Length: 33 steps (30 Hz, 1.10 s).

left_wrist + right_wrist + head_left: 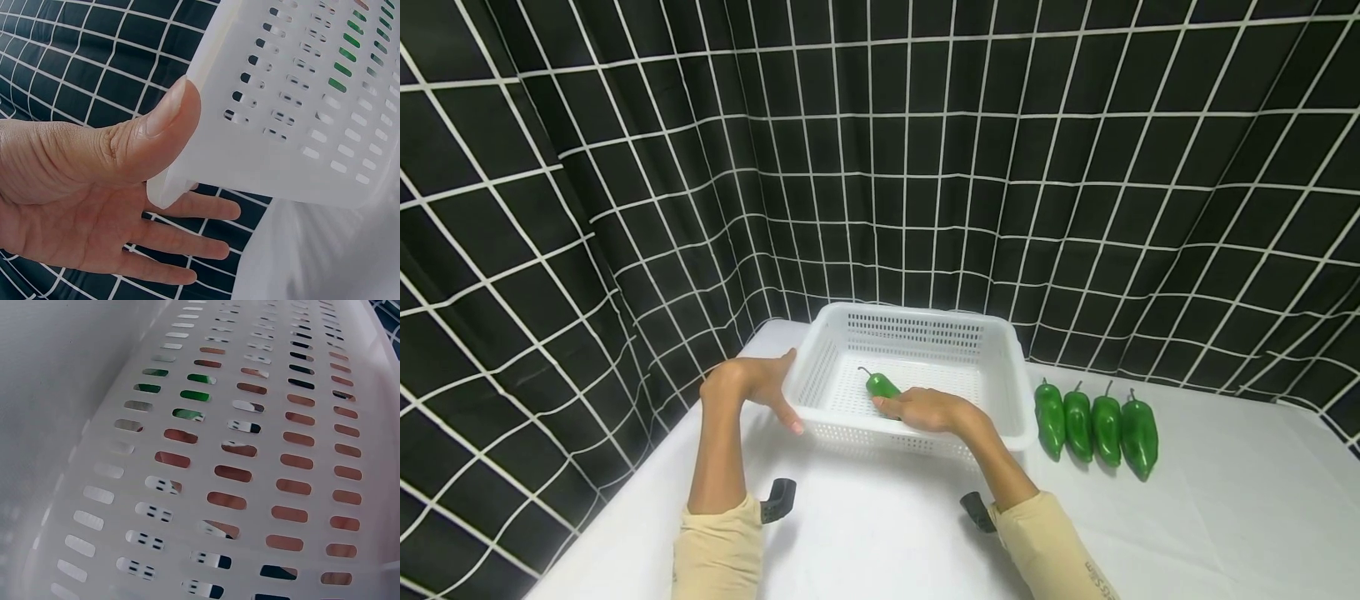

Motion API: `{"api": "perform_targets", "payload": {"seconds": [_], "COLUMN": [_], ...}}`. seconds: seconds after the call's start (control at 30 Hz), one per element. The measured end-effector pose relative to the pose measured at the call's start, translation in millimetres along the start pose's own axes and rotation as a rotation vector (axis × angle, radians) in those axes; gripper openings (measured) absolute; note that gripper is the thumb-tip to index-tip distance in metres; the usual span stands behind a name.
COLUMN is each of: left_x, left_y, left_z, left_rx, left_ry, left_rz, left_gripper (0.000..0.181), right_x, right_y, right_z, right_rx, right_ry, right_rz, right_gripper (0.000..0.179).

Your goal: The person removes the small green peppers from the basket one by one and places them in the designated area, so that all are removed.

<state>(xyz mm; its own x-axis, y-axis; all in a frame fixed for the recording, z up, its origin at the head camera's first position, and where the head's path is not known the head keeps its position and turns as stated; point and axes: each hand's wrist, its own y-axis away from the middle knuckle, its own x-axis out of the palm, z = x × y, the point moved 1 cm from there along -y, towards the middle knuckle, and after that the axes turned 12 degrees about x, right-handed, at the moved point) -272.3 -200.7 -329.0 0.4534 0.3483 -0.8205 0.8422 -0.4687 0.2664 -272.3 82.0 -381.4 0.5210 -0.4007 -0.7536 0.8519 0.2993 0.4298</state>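
Note:
A white perforated plastic basket (925,435) stands on the table. My right hand (928,408) reaches over its front rim and grips a green chili pepper (880,385) low inside, with the stem pointing to the back left. In the right wrist view the basket wall (250,481) covers most of that hand; bits of skin and green show through the slots. My left hand (760,385) is at the basket's front left corner. In the left wrist view its thumb (165,119) touches the basket's outside and the other fingers (187,234) extend straight beneath the rim.
Several green chili peppers (1107,429) lie in a row right of the basket, stems toward the back. A white cloth (1225,500) covers the table. Black curtains with a white grid (910,200) hang behind and to the left. Dark wrist-worn pieces (778,500) stick out beside both sleeves.

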Motion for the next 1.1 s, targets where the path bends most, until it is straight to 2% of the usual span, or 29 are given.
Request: {"api": "perform_targets", "payload": {"seconds": [0.13,0.37,0.57,0.73,0.93,1.03,1.1], "left_x": [0.0,0.9,1.2,1.6,1.8,2.2,2.8], "left_y": [-0.6,-1.9,-1.6,-1.0,-0.4,0.2,0.8], "left_z": [-0.2,0.0,1.1,1.7,-0.2,-1.3,-1.8], "left_rx": [-0.003,0.004,0.024,0.006,-0.003,-0.015,-0.024], "left_ry": [0.001,0.002,-0.001,-0.013,-0.011,-0.011,-0.01], "left_rz": [-0.003,-0.003,-0.006,-0.009,-0.007,-0.011,-0.014], "left_gripper": [0.151,0.151,0.15,0.151,0.151,0.152,0.153], "right_x": [-0.6,-0.5,-0.4,0.3,0.2,-1.1,-2.5], "right_y": [-1.7,-0.7,-0.9,-0.6,2.6,1.3,-0.3], "right_z": [-0.1,-1.2,-0.2,-0.5,-1.4,-1.7,-2.1], "right_rx": [-0.035,0.003,-0.043,-0.015,0.015,0.0,-0.033], "right_ry": [0.018,0.013,-0.016,-0.024,-0.014,-0.011,-0.015], "right_rz": [-0.006,0.015,-0.023,-0.033,-0.026,-0.043,-0.084], "right_gripper": [0.067,0.069,0.059,0.051,0.065,0.054,0.047]}}
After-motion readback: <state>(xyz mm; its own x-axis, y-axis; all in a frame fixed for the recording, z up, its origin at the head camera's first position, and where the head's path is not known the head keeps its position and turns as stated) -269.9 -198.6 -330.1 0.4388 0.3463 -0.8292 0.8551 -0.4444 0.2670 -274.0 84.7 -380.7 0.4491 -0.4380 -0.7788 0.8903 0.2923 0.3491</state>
